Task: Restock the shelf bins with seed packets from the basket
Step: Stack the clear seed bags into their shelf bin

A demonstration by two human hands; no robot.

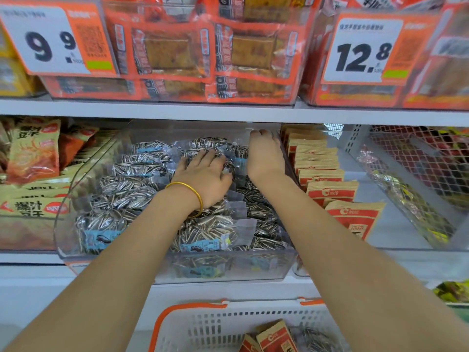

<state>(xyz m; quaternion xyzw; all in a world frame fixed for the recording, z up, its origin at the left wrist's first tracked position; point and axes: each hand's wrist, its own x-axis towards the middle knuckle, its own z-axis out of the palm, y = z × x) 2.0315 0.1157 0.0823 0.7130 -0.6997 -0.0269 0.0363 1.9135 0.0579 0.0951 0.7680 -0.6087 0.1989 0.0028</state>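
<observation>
The landmark is the clear plastic shelf bin point(76, 189) in the middle of the lower shelf, its long axis running from the front lip back under the grey metal shelf board point(228, 113) above it. It is heaped with clear packets of striped sunflower seeds point(121, 194), most lying flat with their long sides across the bin and their blue label ends toward the front or right; they overlap too much to count.

Right of this bin, a second clear bin point(396, 224) holds a single file of kraft-paper packets with red panels point(352, 217), standing upright, faces to the front, the row receding backward; about nine tops show.

Below the bin's front lip sits a white plastic basket with orange handles point(203, 326). In it lie two kraft-and-red packets point(274, 336), tilted, and beside them at least one seed packet, blurred.

Above the bin, two white and orange price cards read 9.9 point(48, 41) and 12.8 point(363, 49).

Inside the bin, the left hand point(203, 179), a gold bangle point(195, 194) at its wrist, lies palm down with fingers spread on the seed packets, pressing rather than gripping. The right hand point(266, 156) is at the bin's back right corner, fingers curled against the wall; whether it holds anything cannot be told.
</observation>
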